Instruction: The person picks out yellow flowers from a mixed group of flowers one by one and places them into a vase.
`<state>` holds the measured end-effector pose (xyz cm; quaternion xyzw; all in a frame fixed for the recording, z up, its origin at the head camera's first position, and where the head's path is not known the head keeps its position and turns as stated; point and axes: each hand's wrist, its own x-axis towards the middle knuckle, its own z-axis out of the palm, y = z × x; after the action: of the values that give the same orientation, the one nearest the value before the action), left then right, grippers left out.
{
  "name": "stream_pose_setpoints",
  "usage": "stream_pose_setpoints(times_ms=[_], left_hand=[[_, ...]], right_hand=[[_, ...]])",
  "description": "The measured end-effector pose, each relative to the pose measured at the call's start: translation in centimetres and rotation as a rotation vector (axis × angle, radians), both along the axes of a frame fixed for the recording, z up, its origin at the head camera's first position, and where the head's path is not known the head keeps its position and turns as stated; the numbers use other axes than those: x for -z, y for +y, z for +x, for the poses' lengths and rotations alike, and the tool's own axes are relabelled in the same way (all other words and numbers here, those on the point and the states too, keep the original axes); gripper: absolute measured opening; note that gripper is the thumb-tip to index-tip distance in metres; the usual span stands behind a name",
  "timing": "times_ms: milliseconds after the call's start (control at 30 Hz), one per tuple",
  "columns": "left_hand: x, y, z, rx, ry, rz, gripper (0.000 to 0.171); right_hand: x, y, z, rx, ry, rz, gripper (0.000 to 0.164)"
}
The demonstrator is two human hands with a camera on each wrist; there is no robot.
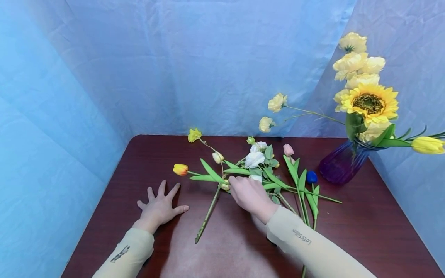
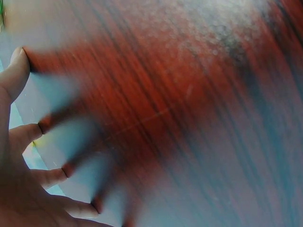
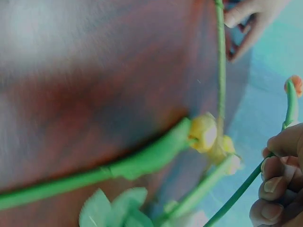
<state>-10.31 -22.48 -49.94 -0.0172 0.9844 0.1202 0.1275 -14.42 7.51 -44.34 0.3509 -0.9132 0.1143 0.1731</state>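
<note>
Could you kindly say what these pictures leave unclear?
Head view: most fingertips of the right hand, hidden by its back.
Head view: blue tulip, lower stem partly hidden beneath the right sleeve.
Left wrist: lowest finger of the left hand, cut by the bottom edge.
Right wrist: part of the orange tulip, cut by the right edge.

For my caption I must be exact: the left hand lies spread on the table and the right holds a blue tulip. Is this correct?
Not quite: the right wrist view shows the tulip in the right hand is orange, not blue. The left hand lies spread on the table.
</note>
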Motion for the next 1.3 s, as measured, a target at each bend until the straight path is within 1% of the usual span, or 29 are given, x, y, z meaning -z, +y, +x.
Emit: stream_pose_setpoints(times_ms=[167, 267, 467, 533, 633, 700, 800, 867, 933, 1100, 1300], left_hand=[[0.1, -0.1, -0.1, 0.002, -0.001, -0.005, 0.097], [0.2, -0.1, 0.0, 0.004, 0.002, -0.009, 0.097], [0.2, 0.1, 0.1, 0.002, 0.015, -0.005, 0.096], [0.2, 0.1, 0.1, 0.001, 0.017, -0.005, 0.096], [0.2, 0.1, 0.2, 0.004, 0.017, -0.009, 0.096], [0.2, 0.2, 0.2, 0.007, 0.017, -0.011, 0.096], [0.1, 0.2, 0.2, 0.01, 0.018, -0.011, 0.095], [0.0, 0.2, 0.3, 0.012, 0.018, -0.011, 0.094], [-0.1, 0.1, 0.3, 0.013, 0.019, -0.01, 0.093], [-0.2, 0.1, 0.3, 0.013, 0.017, -0.007, 0.093], [-0.2, 0.1, 0.2, 0.009, 0.014, -0.005, 0.093]], right_hand=[[-2.5, 1.9, -0.2, -0.067, 0.135, -0.051, 0.018], [-3.9, 3.3, -0.4, -0.083, 0.215, -0.065, 0.017], [-6.3, 5.9, -1.1, -0.069, 0.401, -0.084, 0.019], [-7.2, 6.6, -1.2, -0.049, 0.473, -0.077, 0.02], [-8.4, 7.9, -1.3, -0.017, 0.539, -0.072, 0.018], [-9.0, 8.7, -1.5, 0.008, 0.569, -0.079, 0.015], [-9.7, 10.1, -1.5, 0.041, 0.58, -0.095, 0.012], [-10.1, 10.9, -1.6, 0.068, 0.597, -0.102, 0.018], [-10.5, 11.7, -1.6, 0.092, 0.605, -0.102, 0.02], [-11.3, 13.0, -1.4, 0.145, 0.594, -0.099, 0.018], [-12.0, 13.9, -1.1, 0.178, 0.595, -0.106, 0.019]])
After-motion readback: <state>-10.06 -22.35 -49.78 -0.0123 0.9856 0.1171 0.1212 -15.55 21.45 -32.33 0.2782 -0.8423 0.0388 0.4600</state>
